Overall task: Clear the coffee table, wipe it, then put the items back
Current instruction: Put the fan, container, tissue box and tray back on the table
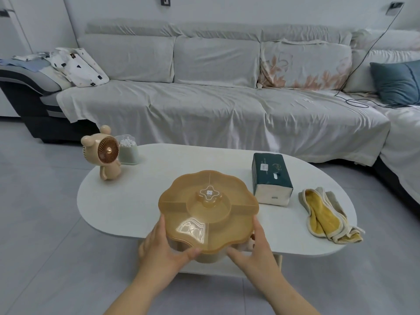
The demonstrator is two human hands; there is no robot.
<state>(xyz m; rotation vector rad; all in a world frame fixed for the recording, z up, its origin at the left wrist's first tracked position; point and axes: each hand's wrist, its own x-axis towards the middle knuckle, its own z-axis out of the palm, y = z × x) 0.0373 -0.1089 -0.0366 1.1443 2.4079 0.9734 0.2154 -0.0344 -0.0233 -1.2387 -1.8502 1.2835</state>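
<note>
Amber plastic filled the near view: a flower-shaped snack box with a translucent divided lid was gripped at its front edge, the left hand curled against its left side and the right hand against its right, thumbs tucked beneath. The box hung over the near rim of the white oval coffee table; whether it touched the top could not be told. Just beyond on the right stood a dark green tissue pack, with a crumpled yellow and beige cloth further right. At the far left end a bear-shaped fan stood beside a cotton swab holder. Behind, a grey covered sofa carried cushions, and pale grey floor tiles surrounded the table.
</note>
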